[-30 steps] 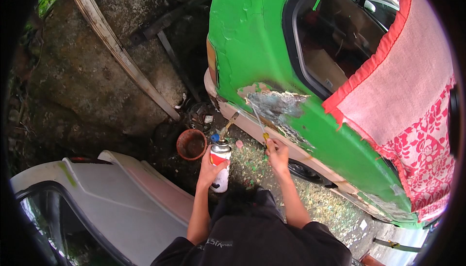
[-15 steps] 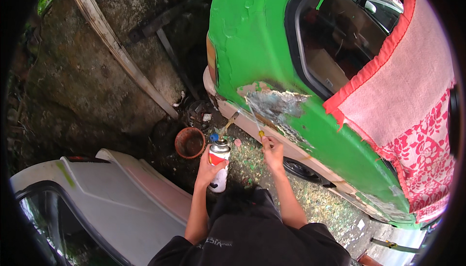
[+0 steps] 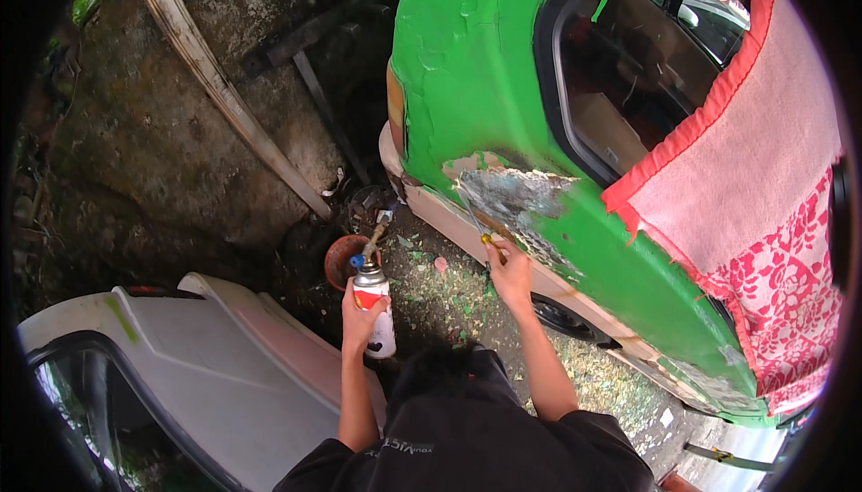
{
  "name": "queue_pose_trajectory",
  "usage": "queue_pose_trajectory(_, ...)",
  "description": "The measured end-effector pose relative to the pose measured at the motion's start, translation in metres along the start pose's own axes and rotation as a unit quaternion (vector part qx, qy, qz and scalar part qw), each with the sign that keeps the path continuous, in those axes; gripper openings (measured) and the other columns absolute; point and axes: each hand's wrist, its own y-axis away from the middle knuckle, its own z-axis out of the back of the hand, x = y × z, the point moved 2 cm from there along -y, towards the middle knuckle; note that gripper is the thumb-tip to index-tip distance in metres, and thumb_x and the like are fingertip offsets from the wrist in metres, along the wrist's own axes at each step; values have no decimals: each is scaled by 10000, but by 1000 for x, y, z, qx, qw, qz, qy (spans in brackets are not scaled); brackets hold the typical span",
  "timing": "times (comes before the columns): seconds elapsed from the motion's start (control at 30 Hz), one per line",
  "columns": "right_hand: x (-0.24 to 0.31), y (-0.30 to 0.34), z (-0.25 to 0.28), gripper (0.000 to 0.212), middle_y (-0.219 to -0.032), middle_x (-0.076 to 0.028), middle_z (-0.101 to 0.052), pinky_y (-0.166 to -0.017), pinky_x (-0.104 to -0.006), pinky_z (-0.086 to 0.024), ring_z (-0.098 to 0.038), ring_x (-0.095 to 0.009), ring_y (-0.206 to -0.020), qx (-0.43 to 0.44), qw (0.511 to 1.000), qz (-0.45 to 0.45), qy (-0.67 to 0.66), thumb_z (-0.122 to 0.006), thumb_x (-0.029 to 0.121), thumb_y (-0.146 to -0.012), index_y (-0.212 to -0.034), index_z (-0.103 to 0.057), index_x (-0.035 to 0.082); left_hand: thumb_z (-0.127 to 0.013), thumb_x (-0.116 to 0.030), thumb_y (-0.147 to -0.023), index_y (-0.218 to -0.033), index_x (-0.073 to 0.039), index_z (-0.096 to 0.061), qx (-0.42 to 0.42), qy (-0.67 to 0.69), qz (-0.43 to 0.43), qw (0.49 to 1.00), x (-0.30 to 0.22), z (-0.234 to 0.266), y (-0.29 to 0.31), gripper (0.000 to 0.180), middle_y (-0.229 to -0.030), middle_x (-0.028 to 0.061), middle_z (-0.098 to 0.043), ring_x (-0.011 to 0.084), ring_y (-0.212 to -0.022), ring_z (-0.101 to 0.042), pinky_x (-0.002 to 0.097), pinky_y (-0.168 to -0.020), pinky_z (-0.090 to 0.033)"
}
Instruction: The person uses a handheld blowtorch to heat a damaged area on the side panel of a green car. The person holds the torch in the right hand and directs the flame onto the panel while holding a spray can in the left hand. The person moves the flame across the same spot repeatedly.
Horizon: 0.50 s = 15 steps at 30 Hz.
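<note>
My left hand (image 3: 362, 314) is wrapped round a white and red gas canister (image 3: 382, 329) held upright. A blowtorch head (image 3: 374, 242) with a blue knob is fitted on its top, its nozzle pointing away from me. In my right hand (image 3: 510, 273) is a screwdriver (image 3: 486, 238) with a yellow handle. Its thin shaft reaches up to the lower edge of a bare, scraped patch (image 3: 516, 196) on the green car (image 3: 476, 106). Whether the tip touches the metal is too small to tell. Wrinkled, lifted paint surrounds parts of the patch.
A terracotta pot (image 3: 338, 263) stands behind the torch. Paint chips (image 3: 449, 290) litter the ground between the green car and a grey car (image 3: 251, 357) at left. A pink towel (image 3: 718, 160) hangs over the green car. A wooden beam (image 3: 215, 88) leans at the stained wall.
My left hand has moved left and slightly down with the torch, away from the car panel. My right hand has shifted slightly, its screwdriver still at the patch.
</note>
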Motion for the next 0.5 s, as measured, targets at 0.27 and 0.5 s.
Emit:
queue_pose_trajectory(0.27,5,3,4,223,-616,-122,-628,-502,-344,-411,-513,-136,-509,-22,998,48,35,-708,203,-965,-1015,-727,-13,-807,-65,-796,-1155,-46,-569,-34,49,9,998,6,19,3,431,-997,33,-660,118,-871,-623,292,-792,-511)
queue_pose_trajectory(0.5,6,-1,-5,211,-672,-208,-659,-561,-393,-488,-644,-303,-566,-2,999,11,39,-706,220,-962,-1025,-740,21,-810,-39,-796,-1171,-43,-564,-2,47,6,999,1,0,2,449,-1000,33,-656,120,-881,-625,288,-804,-515)
